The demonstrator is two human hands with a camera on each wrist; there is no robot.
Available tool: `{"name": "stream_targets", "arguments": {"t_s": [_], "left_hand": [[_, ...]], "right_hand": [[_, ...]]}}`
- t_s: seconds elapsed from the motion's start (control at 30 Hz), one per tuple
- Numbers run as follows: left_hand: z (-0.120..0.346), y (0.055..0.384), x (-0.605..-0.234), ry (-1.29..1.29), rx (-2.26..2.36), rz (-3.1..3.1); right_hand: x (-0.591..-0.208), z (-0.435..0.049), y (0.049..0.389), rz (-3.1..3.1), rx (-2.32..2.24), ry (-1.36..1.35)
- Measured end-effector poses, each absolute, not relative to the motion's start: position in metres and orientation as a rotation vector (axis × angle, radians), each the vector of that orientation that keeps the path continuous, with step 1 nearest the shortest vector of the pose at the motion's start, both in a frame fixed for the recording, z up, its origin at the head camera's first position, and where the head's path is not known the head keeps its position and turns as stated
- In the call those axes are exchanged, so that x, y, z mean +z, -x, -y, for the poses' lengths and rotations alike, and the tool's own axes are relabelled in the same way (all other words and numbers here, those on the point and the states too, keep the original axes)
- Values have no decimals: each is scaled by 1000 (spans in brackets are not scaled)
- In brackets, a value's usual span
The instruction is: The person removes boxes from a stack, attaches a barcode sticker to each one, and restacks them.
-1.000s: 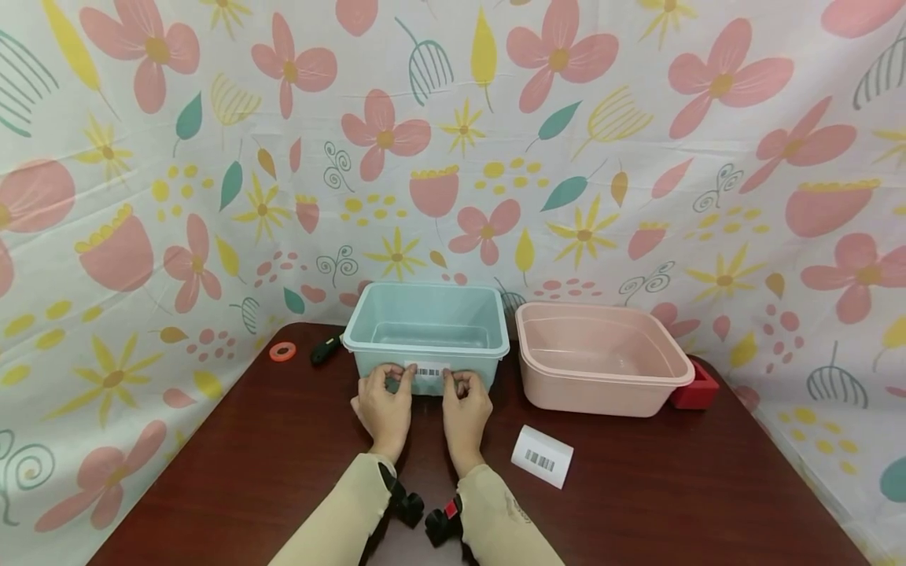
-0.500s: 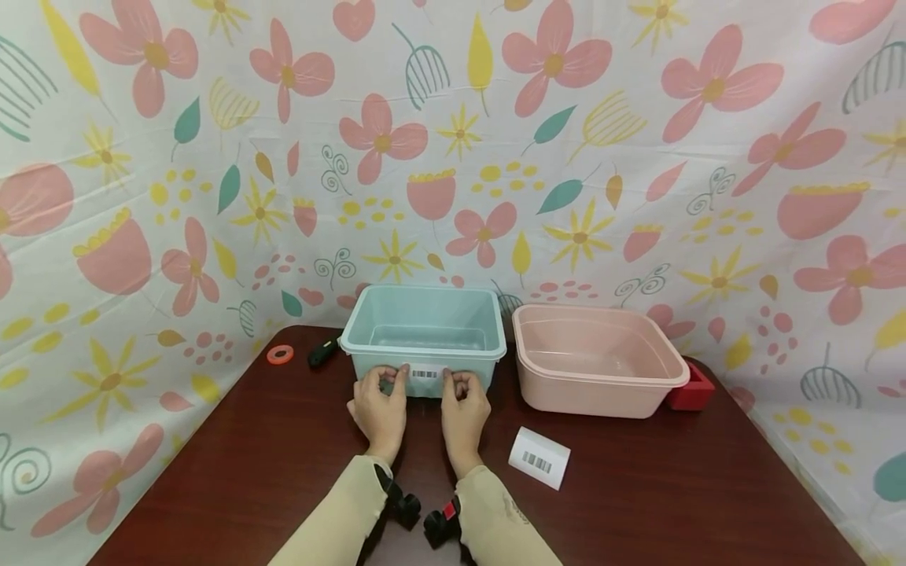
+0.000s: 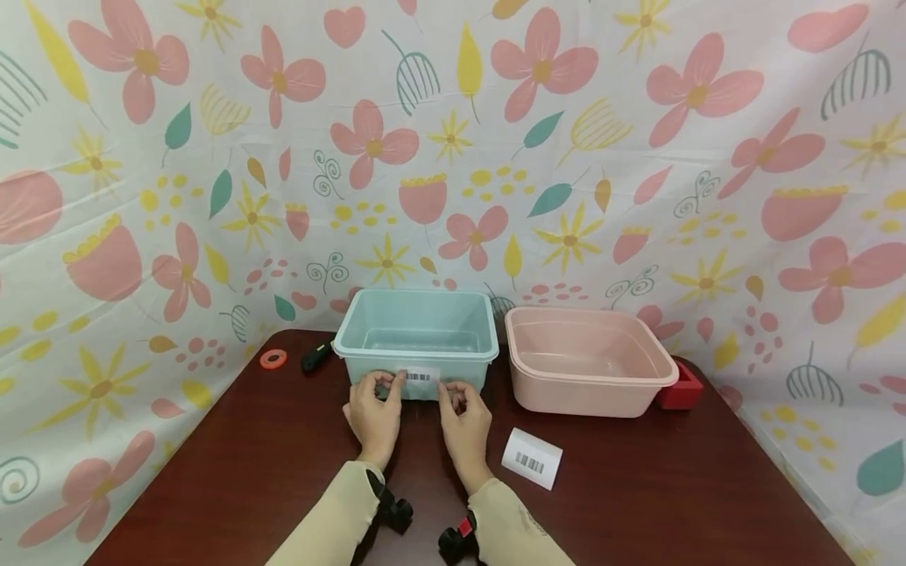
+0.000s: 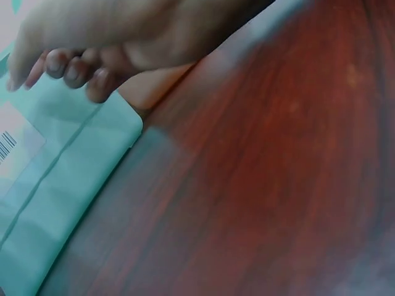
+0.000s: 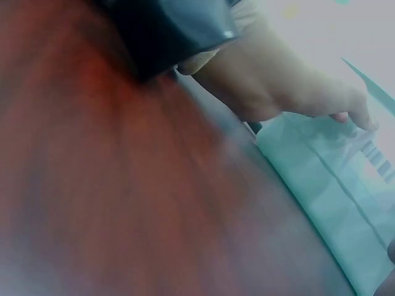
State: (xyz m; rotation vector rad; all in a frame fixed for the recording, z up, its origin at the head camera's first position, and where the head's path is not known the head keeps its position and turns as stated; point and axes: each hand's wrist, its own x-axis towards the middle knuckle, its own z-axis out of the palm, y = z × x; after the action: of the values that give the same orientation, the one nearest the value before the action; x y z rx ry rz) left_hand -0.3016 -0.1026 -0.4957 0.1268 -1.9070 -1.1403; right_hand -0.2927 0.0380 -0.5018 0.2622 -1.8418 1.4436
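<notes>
A white barcode label lies against the front wall of a light blue plastic bin. My left hand pinches the label's left end between thumb and finger. The right wrist view catches the left hand with its fingertips on the edge of the label. My right hand is just off the label's right end, close to the bin wall. In the left wrist view the right hand has its rear fingers loosely curled, apart from the label, with nothing in its grasp.
A curled white sheet with a barcode lies on the dark wooden table. To the right stand a pink bin and a red box. At the back left are an orange-red ring and a dark-handled tool.
Both hands were at the label's two ends before. The right hand has let go of its end and moved slightly away; the left hand stays. The view has shifted a little.
</notes>
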Motion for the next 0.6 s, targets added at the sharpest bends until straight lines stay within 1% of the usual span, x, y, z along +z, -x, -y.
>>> {"name": "stream_targets", "arguments": {"t_s": [0.27, 0.5, 0.6], "left_hand": [[92, 290, -496, 86, -1198, 2052], [63, 273, -501, 218, -1195, 2268], [47, 264, -504, 294, -1211, 2368]], "right_hand": [[-498, -76, 268, 1882, 1458, -439], [-476, -118, 224, 1854, 1454, -643], [-466, -138, 208, 1839, 1423, -676]]}}
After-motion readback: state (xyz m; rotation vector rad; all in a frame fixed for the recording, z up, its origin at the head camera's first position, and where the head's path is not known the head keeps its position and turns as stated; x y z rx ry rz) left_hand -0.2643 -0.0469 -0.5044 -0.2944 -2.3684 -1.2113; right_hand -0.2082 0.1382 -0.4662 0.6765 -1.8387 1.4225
